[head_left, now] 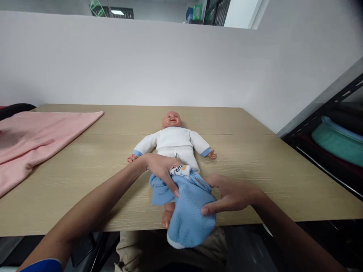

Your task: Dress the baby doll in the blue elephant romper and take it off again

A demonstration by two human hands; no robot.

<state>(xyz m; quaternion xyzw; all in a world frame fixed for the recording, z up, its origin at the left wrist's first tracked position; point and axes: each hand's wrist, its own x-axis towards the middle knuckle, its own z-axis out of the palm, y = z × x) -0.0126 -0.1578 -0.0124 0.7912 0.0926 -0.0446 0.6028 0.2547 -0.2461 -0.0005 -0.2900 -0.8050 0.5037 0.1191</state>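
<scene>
In the head view, the left fingers (171,185) are holding a blue garment (193,211) by its upper edge, the thumb lying over the front while the others are going mostly out of sight behind a white patch (181,170). The right fingers (211,207) are holding the same garment from its far side, thumb in front and the rest curling around the edge. With one grip on each side, the cloth is probably being kept spread and steady. Between and below both grips, its pale-tipped end is hanging past the near edge of the surface (113,145), seemingly because nothing is supporting it there.

Just beyond the fingers, the doll (176,143) is lying on its back, head (172,119) farthest away and arms spreading to either side. Lying this way round, it is bringing its legs within easy reach, and the flat surface is likely stopping it from rolling. One bare foot (166,219) is showing below the left fingers; the other leg is hiding behind or inside the garment, and which cannot be told.

Well to the left of the fingers, a pink cloth (34,139) is lying spread, perhaps put aside there so it is leaving the middle free.
</scene>
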